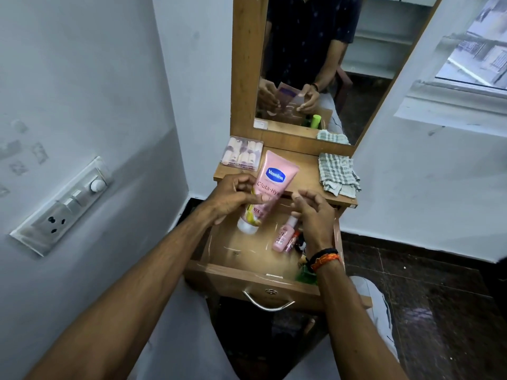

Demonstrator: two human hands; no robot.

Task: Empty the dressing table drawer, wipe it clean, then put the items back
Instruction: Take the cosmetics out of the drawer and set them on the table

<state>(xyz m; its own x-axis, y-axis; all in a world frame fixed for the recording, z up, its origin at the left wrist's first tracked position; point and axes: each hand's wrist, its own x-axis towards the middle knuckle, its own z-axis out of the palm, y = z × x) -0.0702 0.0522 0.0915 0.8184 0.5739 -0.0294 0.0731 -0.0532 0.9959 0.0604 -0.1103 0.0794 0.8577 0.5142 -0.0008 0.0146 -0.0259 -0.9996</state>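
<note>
Fingers point(248, 197) and thumb of our left hand point(233, 197) are curled round the middle of a pink plastic Vaseline lotion tube point(270, 185), pinching it above the open drawer with its white cap pointing down toward seven o'clock and its flat crimped end up toward one o'clock. Our right hand point(312, 215), with orange and black thread bands at the wrist, hovers just at three o'clock of the tube, its fingers loosely curled and apart, gripping nothing we can see. Below both hands the light wooden drawer point(236, 259) of the dressing table stands pulled out, a curved metal handle point(267, 301) on its front. Inside it, toward the three o'clock side, lies a small pink spray bottle point(285, 234) with a few more small items beside it, partly hidden by our right wrist; a green one point(304, 277) shows at the front corner, too hidden to name. On the wooden tabletop point(304, 174), at twelve o'clock from the drawer, a clear plastic box of false nails point(241, 157) sits at the ten o'clock corner, and a folded white-and-grey checked cloth point(338, 174) lies at two o'clock. A wood-framed mirror point(248, 78) rises behind the tabletop. On the wall at nine o'clock we see a white switch and socket panel point(64, 207).
</note>
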